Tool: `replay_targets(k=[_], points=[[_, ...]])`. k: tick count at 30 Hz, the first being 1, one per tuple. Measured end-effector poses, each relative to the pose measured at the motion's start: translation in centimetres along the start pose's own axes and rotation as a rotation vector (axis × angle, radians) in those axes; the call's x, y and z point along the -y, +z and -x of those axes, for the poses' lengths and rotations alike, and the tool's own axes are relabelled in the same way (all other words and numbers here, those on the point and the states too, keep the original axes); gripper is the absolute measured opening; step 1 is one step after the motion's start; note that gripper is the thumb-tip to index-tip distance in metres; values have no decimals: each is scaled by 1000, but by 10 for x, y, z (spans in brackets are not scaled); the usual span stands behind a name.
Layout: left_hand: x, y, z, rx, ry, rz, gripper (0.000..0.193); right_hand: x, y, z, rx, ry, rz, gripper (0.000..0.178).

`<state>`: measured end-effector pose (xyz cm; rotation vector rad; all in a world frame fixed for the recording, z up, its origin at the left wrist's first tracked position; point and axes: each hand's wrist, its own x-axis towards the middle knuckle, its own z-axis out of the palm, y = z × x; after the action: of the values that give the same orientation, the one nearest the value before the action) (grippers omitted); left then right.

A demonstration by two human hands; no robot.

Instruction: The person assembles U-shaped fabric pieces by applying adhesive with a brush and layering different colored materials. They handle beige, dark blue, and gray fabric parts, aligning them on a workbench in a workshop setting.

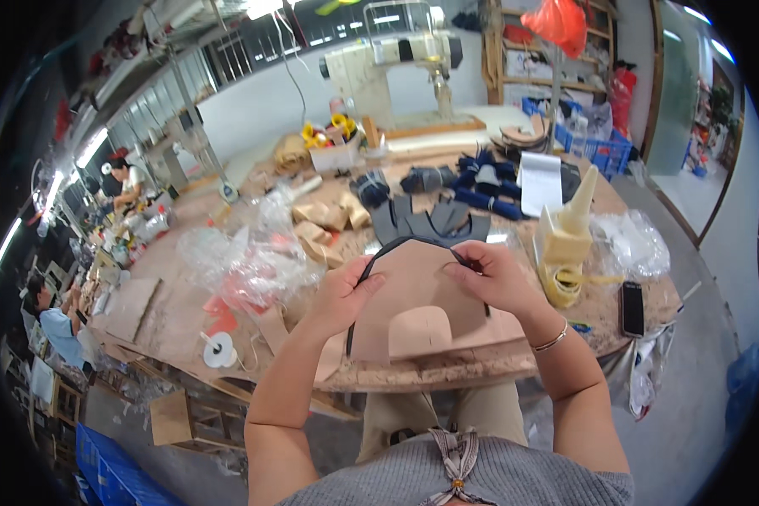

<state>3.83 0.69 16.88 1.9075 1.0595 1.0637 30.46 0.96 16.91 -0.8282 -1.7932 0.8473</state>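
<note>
Both hands hold up a tan, curved panel (409,287) with dark edging along its top and sides, above the near edge of the worktable. My left hand (346,293) pinches its left edge, thumb lying on the tan face. On the opposite side, my right hand (499,274) grips the upper right edge between thumb and bent fingers. A paler arch-shaped area (420,329) shows at the panel's lower part; I cannot tell whether it belongs to the panel. Just beyond lie dark grey cut pieces (434,221), partly hidden by the panel.
Crumpled clear plastic (244,253) and a white spool (219,350) lie left on the worktable (177,295). To the right are a yellowish glue bottle (569,232), a phone (632,309) and a notepad (540,181). A sewing machine (388,72) stands behind. Two people work at far left.
</note>
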Motion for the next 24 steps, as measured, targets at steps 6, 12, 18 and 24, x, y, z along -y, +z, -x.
replay_targets(k=[6,12,18,24], points=[[-18,0,-2,76,-2,201,25,11,-10,-1,-1,79,-165,17],[-2,14,5,85,18,261,30,12,-7,12,7,164,-151,18],[-8,17,14,62,58,87,38,-8,-5,21,0,134,-189,17],[-10,17,17,93,71,60,41,-14,0,25,-23,114,-224,16]])
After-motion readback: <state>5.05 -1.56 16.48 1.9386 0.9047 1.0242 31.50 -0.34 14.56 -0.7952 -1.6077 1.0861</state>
